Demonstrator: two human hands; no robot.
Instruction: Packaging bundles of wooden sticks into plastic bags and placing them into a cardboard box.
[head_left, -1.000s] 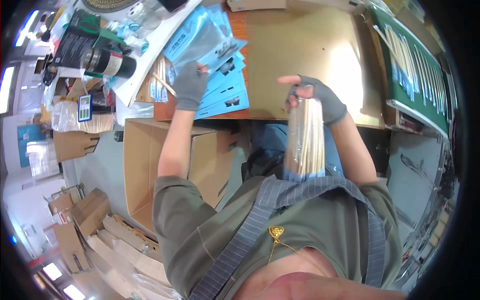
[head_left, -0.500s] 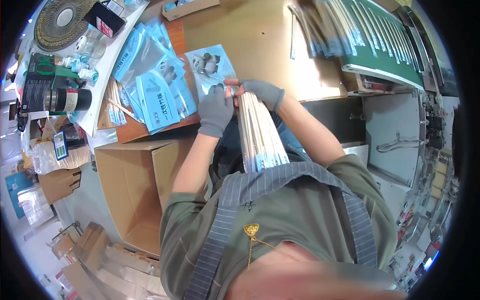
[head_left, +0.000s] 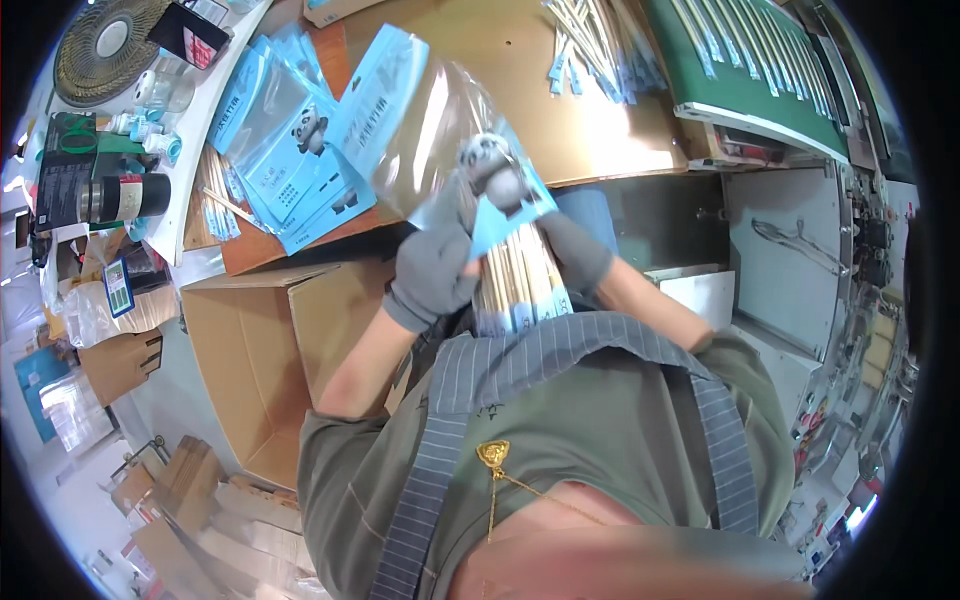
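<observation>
A bundle of paired chopsticks (head_left: 522,275) in clear and blue sleeves stands between my gloved hands, its lower ends at my apron. Over its upper part lies a clear plastic bag (head_left: 425,130) with a blue header and a panda print. On the bundle's left side, my left hand (head_left: 432,277) is closed on the bag's edge. From the right, my right hand (head_left: 578,253) is wrapped round the bundle, with its fingers hidden behind the bag and the chopsticks. How far the chopsticks reach inside the bag is hard to see through the glare.
More blue panda bags (head_left: 285,150) lie piled at the table's left, beside loose chopsticks (head_left: 222,195). Further chopsticks lie at the back (head_left: 600,45) and on a green board (head_left: 750,110). An open cardboard box (head_left: 245,370) stands below the table's left edge. A black cup (head_left: 125,198) lies on the white shelf.
The panda bag has come off the table and now covers the upper end of the bundle. Both hands have moved down toward me and apart, to either side of the chopsticks.
</observation>
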